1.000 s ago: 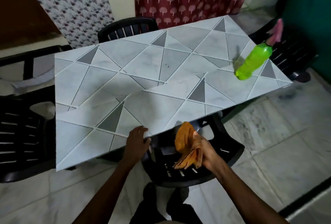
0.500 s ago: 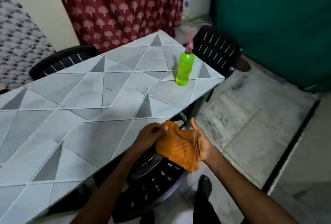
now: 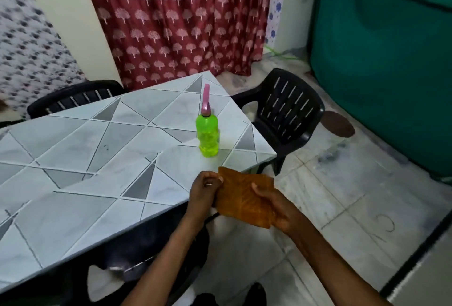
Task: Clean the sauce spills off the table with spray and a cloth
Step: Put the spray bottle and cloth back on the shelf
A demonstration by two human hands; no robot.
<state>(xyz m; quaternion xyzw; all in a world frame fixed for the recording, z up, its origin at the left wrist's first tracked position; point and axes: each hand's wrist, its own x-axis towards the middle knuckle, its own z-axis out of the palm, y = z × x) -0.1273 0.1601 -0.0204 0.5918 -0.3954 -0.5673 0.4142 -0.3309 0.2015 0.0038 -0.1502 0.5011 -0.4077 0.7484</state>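
An orange cloth [image 3: 242, 198] is stretched between both hands at the table's near right edge. My left hand [image 3: 204, 189] pinches its left edge, and my right hand [image 3: 275, 204] grips its right side with the thumb on top. A green spray bottle [image 3: 208, 135] with a pink nozzle stands upright on the grey triangle-patterned table [image 3: 97, 159], just beyond the cloth. A few small dark specks mark the tabletop left of the bottle.
Black plastic chairs stand around the table: one at the right end [image 3: 286, 115], one behind it [image 3: 73, 97], one under the near edge [image 3: 146, 269]. A red curtain [image 3: 181, 19] and a teal cover [image 3: 381, 56] back the room. The tiled floor [image 3: 342, 208] lies to the right.
My left hand left the table edge and took hold of the cloth. Both hands rose with it to the table's near right edge. The view swung right toward the bottle.
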